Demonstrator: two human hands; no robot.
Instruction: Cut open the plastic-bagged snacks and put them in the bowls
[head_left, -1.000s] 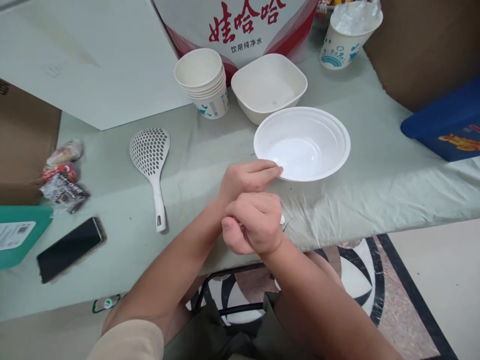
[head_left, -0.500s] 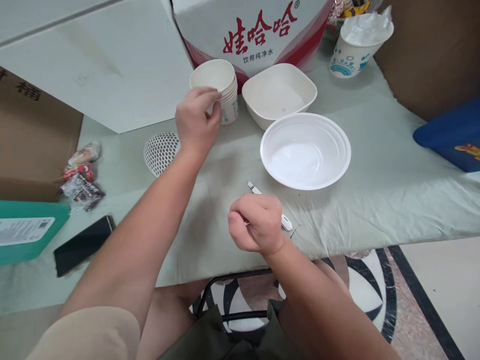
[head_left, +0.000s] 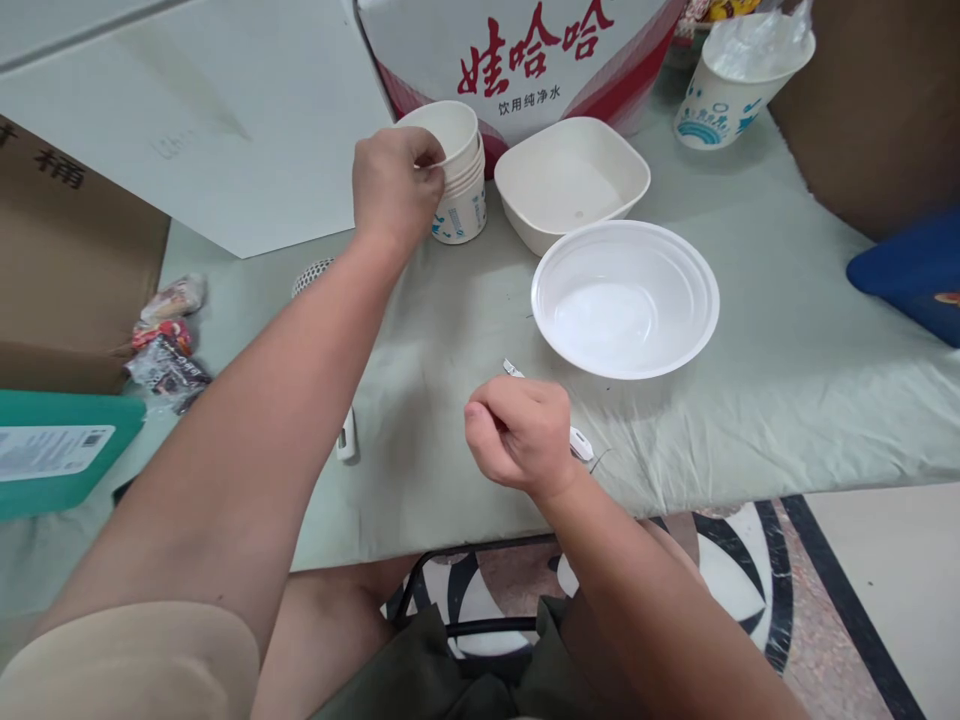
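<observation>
A stack of paper cups (head_left: pixel 461 205) stands in front of the red and white carton. My left hand (head_left: pixel 396 185) pinches the rim of the top cup (head_left: pixel 448 130), which sits a little raised and tilted in the stack. Lower down, my right hand (head_left: pixel 521 432) is a closed fist over the cloth; whatever may be inside it is hidden. Partly beneath that hand lies a slim white cutter (head_left: pixel 580 444). A white oval bowl (head_left: pixel 625 300) and a cream square bowl (head_left: pixel 571 180) stand to the right of the cups.
Behind are a white box (head_left: pixel 225 120) and the printed carton (head_left: pixel 525 60). A cup holding clear plastic (head_left: pixel 720 95) stands back right, near a blue object (head_left: pixel 911 275). Small wrapped packets (head_left: pixel 169 345) and a green box (head_left: pixel 67 450) are at left. A perforated item (head_left: pixel 309 274) shows beside my left forearm.
My left hand has moved up onto the top cup's rim and gripped it, and that cup has risen slightly. My left forearm now covers most of the phone. The view has shifted slightly.
</observation>
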